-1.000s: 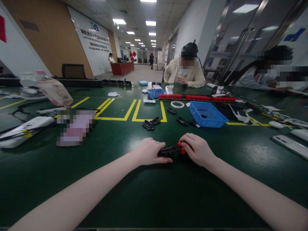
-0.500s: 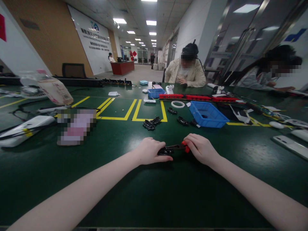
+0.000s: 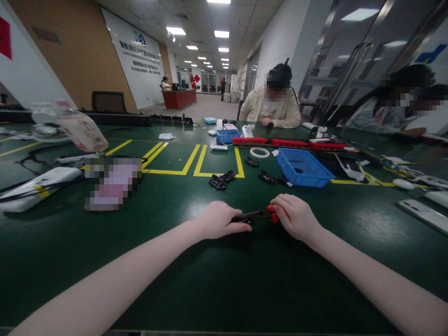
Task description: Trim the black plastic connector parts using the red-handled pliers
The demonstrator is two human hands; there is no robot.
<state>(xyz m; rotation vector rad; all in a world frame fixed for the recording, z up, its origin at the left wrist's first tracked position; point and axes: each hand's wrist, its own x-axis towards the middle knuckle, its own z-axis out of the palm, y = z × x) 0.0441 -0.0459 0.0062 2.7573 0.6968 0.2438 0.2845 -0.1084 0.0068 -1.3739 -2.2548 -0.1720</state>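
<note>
My left hand (image 3: 219, 220) is closed round a small black plastic part (image 3: 245, 219), which pokes out between thumb and forefinger. Red-handled pliers (image 3: 261, 213) are gripped in my right hand (image 3: 293, 215), their dark jaws pointing left. The tips of the jaws meet the black part beside my left thumb; whether they clamp it I cannot tell. Most of the red handles is covered by my right fingers. Beyond my hands, similar black parts (image 3: 221, 180) lie in a small pile, with more black pieces (image 3: 266, 177) to the right.
A blue bin (image 3: 304, 168) stands beyond my right hand, near a roll of white tape (image 3: 259, 152). Red strips (image 3: 273, 142) lie across the green table (image 3: 168, 280). At the left are a white device (image 3: 42, 186) and a bottle (image 3: 82, 128). People sit across the table and at the right.
Both hands keep nearly the same place, the pliers still against the black part. The black part and the pliers have tilted slightly. The whole view has shifted a little.
</note>
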